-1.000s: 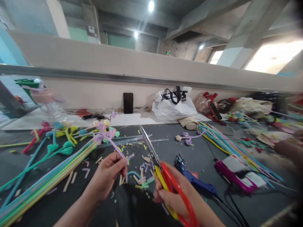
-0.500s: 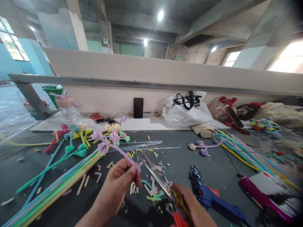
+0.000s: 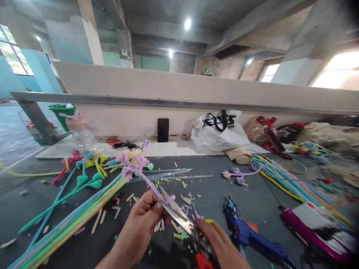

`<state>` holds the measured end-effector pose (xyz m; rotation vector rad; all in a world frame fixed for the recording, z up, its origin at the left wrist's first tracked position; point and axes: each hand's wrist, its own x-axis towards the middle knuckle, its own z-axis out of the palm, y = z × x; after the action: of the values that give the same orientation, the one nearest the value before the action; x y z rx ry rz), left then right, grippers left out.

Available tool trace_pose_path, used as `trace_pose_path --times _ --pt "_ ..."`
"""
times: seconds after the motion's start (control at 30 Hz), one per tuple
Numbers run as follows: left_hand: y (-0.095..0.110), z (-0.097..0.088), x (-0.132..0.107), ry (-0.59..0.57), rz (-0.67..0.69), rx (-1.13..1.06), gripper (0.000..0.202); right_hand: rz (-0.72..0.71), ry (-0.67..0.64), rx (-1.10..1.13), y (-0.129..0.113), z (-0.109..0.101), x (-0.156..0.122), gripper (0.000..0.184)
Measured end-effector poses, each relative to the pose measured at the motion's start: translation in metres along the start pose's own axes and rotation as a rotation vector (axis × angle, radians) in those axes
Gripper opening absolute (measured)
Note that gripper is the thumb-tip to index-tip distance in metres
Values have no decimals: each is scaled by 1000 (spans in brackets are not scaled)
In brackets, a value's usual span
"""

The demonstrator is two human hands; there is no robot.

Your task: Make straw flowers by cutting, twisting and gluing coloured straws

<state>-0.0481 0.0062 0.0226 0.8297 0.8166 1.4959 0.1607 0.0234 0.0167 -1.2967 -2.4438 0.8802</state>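
My left hand [image 3: 141, 224] pinches the lower stem of a lilac pipe-cleaner flower [image 3: 148, 181], whose fuzzy blossoms point up and to the left. In my right hand [image 3: 220, 243] is a pair of scissors [image 3: 182, 219] with red and yellow on the handles. The blades are parted, and the stem's bent end lies between them, close to my left fingertips. Below the hands, short pipe-cleaner offcuts [image 3: 178, 236] are scattered over the dark table. A bundle of long pastel pipe cleaners [image 3: 84, 215] lies to the left of my left hand.
A blue glue gun [image 3: 252, 239] and a magenta-and-white tool [image 3: 314, 233] lie at the right. Clear glue sticks [image 3: 171, 175] lie ahead. Green pipe-cleaner flowers [image 3: 94, 181] are at the left. Behind stand a phone [image 3: 163, 130] and a white bag [image 3: 220, 130].
The scissors have moved up and left, so their blades now straddle the end of the lilac stem. The flower has shifted slightly right and down with my left hand.
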Motion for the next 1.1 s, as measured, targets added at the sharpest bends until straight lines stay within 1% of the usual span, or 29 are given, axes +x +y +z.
trace_pose_path --times 0.2,0.4,0.5,0.63,0.77,0.9,1.1 --pt "-1 2 0 29 -25 -25 10 -3 -3 12 -8 0 3 61" --pt "0 3 -1 49 -31 -15 7 27 7 -23 -12 2 3 62" --pt "-3 4 -1 61 -34 -22 8 33 0 -62 -10 6 5 63" --pt "-7 4 -1 30 -41 -21 6 26 42 -87 -6 15 6 62" --pt "-9 3 -1 16 -63 -59 8 -10 4 -71 -1 24 7 59" --pt "-11 4 -1 14 -81 -105 5 -24 72 -46 1 29 6 58" --pt "-7 7 -1 32 -121 -126 12 -12 127 20 0 33 4 54"
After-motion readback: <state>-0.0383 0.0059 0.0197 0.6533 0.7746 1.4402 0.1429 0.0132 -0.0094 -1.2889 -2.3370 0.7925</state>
